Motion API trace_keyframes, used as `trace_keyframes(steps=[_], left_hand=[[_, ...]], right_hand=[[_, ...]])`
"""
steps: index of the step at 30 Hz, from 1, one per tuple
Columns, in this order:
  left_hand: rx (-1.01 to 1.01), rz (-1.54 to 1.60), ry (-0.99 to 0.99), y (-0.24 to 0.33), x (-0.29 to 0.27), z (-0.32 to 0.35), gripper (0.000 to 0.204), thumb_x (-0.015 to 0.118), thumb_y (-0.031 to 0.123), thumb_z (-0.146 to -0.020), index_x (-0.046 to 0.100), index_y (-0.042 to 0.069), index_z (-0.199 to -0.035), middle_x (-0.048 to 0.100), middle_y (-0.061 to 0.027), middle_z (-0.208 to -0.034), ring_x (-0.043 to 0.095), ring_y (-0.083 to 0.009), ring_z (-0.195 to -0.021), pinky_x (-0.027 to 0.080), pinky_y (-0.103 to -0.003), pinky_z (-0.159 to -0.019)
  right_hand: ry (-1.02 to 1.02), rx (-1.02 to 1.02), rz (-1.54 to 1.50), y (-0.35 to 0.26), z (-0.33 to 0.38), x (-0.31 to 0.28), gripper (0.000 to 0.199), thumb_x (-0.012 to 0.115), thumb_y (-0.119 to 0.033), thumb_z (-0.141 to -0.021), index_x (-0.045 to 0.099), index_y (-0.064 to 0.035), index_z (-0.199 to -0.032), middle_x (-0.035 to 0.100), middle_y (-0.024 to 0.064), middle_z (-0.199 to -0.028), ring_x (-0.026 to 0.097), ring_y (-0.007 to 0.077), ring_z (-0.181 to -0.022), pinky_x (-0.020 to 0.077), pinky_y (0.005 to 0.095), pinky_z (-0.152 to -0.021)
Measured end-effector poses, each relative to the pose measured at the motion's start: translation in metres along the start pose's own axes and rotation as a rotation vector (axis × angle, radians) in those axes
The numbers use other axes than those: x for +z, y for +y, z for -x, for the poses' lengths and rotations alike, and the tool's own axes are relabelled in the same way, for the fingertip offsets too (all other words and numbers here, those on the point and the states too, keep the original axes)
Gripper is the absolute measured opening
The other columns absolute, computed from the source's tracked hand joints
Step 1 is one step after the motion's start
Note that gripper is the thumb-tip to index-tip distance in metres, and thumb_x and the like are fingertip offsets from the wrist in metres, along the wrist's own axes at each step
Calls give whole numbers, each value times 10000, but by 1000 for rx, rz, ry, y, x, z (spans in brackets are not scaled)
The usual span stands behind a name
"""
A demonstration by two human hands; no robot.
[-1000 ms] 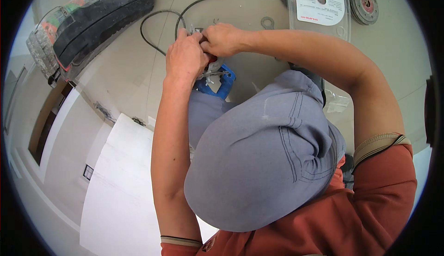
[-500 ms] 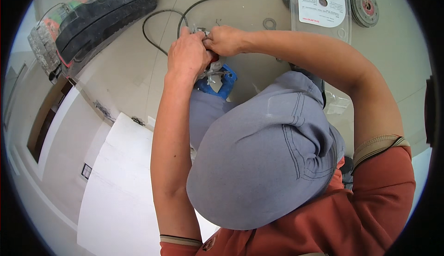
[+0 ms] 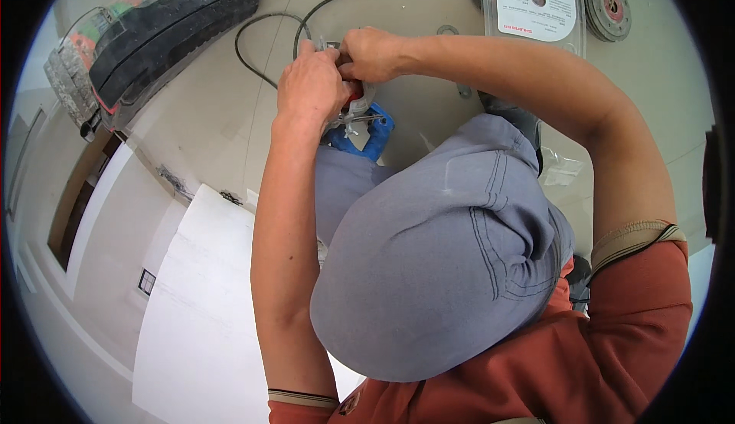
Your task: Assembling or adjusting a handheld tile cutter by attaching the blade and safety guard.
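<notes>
On the floor ahead of my knees is a power tool with a blue handle [image 3: 374, 144], a red body part [image 3: 355, 96] and metal fittings [image 3: 349, 124]. My left hand [image 3: 312, 87] is closed over its far part, fingers pointing away from me. Against it, on the right, my right hand [image 3: 373, 52] has its fingers curled in at the same spot. What the right fingers grip is hidden behind the hands. A bit of metal [image 3: 332, 45] shows just beyond the fingertips.
A black cord [image 3: 243, 41] loops beyond the hands. Far right lie a clear case [image 3: 536, 35] with a white disc label and stacked discs [image 3: 608, 7]. A grey flat wrench [image 3: 464, 91] lies partly under my right forearm. A black tool case [image 3: 176, 41] stands left; white board [image 3: 191, 309] nearer.
My right hand has risen slightly away from me and its wrist has turned, with the forearm now crossing over the wrench. The left hand stays nearly in place.
</notes>
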State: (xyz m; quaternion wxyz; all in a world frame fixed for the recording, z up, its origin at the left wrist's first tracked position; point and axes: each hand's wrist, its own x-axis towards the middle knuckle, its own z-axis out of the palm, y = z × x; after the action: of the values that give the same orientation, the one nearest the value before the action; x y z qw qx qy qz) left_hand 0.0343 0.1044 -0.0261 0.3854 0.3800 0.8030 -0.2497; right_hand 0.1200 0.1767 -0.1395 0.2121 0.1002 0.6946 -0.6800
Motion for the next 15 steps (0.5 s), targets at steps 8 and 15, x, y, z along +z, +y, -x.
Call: trace_keyframes(steps=[8, 15], left_hand=[[-18, -11, -24, -1, -3, 1, 356, 779, 207, -742, 731, 76, -1069, 614, -166, -1111, 621, -346, -1071, 510, -444, -928], [-26, -16, -36, 0, -3, -1, 381, 777, 186, -739, 733, 85, -1103, 618, -158, -1152, 620, -341, -1094, 509, -435, -946]], right_hand=[[-33, 62, -3, -4, -2, -4, 351, 732, -349, -840, 775, -8, -907, 740, 217, -956, 718, 343, -948, 565, 415, -847], [-58, 151, -67, -8, -1, -6, 272, 722, -257, -830, 733, 11, -874, 725, 180, -805, 692, 307, -749, 551, 405, -713]])
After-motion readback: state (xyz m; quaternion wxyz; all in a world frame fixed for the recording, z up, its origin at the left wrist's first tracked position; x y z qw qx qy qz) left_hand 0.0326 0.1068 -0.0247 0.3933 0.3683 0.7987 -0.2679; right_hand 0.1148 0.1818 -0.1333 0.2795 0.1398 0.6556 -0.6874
